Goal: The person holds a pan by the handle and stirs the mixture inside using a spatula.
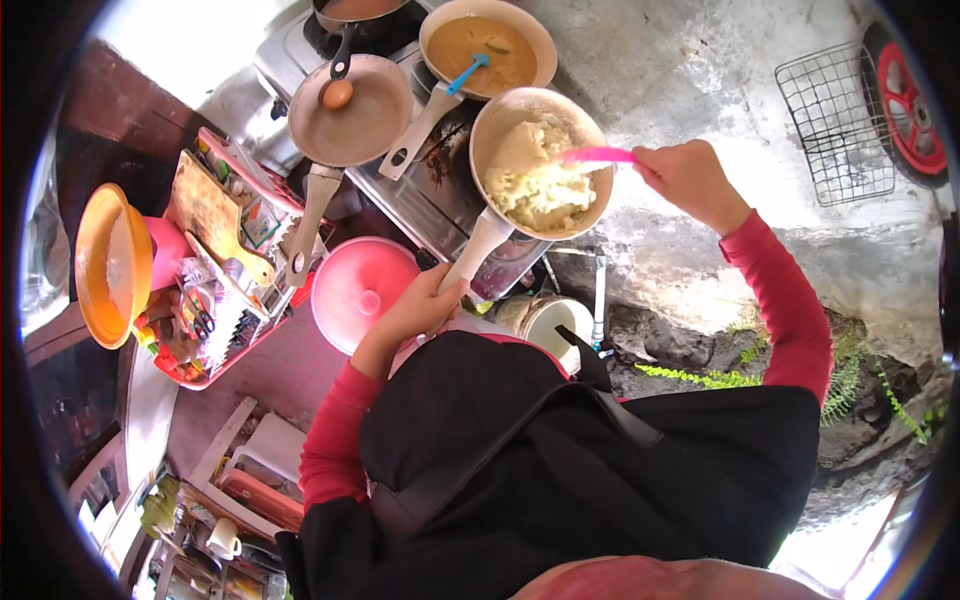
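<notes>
My left hand [420,305] is wrapped round the pale handle of a frying pan [488,132], which sits over the right side of the stove. Inside the pan lies a lumpy, pale yellow mash [540,180]. With my right hand [690,180] I grip a pink spatula [603,155], its far end touching the mash. Behind this pan stands another pan [548,50] of orange-brown sauce, with a blue spoon [468,74] resting in it. A third pan [375,110] to the left has a black ladle [340,60] over it, holding an egg [338,94].
A pink lid [362,290] is left of my left hand. Farther left are an orange bowl [98,270], a cutting board [212,212] and a crowded rack of utensils. A white bucket [562,325] stands below the stove. A wire basket [840,125] is at the right wall.
</notes>
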Tool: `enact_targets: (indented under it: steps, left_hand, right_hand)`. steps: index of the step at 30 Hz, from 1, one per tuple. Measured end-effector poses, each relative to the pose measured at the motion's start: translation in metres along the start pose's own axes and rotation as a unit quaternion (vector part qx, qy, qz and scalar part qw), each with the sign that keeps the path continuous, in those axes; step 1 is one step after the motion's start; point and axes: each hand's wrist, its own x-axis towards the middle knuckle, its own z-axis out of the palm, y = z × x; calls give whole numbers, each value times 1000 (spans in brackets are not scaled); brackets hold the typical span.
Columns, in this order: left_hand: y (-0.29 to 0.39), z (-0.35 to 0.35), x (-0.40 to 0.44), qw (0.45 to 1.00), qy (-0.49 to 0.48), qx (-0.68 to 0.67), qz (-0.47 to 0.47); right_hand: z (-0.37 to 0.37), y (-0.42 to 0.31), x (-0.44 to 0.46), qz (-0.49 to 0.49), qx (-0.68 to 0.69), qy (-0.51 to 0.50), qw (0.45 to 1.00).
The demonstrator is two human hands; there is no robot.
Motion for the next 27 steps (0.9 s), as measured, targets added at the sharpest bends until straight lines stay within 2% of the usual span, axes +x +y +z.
enact_targets:
  steps: [1, 3, 4, 6, 8, 9, 13, 15, 17, 19, 24, 27]
  left_hand:
    - [-1, 0, 0, 1000, 0, 0, 1]
    - [-4, 0, 2, 1000, -2, -6, 0]
    - [-3, 0, 2, 1000, -4, -5, -1]
    - [-1, 1, 1, 1000, -2, -18, -23]
    - [7, 3, -2, 999, -4, -23, -30]
    - [10, 4, -3, 999, -2, -33, -35]
    - [2, 2, 1, 999, -11, -38, -31]
    - [1, 3, 1, 999, -7, -33, -23]
    - [5, 2, -1, 999, -14, -29, -24]
    - [6, 2, 0, 999, -22, -26, -25]
    - [4, 4, -1, 998, -23, -53, -23]
    - [2, 6, -1, 998, -15, -61, -28]
  right_hand:
    - [1, 1, 3, 0, -1, 1, 1000]
    - [12, 9, 15, 86, -54, 33, 994]
    - [27, 16, 27, 135, -47, 0, 990]
    - [84, 35, 46, 108, -25, 61, 992]
    - [121, 21, 59, 80, 22, 6, 997]
    - [107, 0, 65, 88, 43, -25, 995]
    - [80, -41, 32, 53, 54, -22, 997]
    - [64, -39, 22, 42, 40, -36, 998]
    - [41, -31, 18, 8, -37, -47, 998]
    - [27, -16, 28, 23, -70, 9, 997]
    - [80, 10, 62, 29, -85, 49, 995]
    - [101, 13, 62, 0, -79, 11, 997]
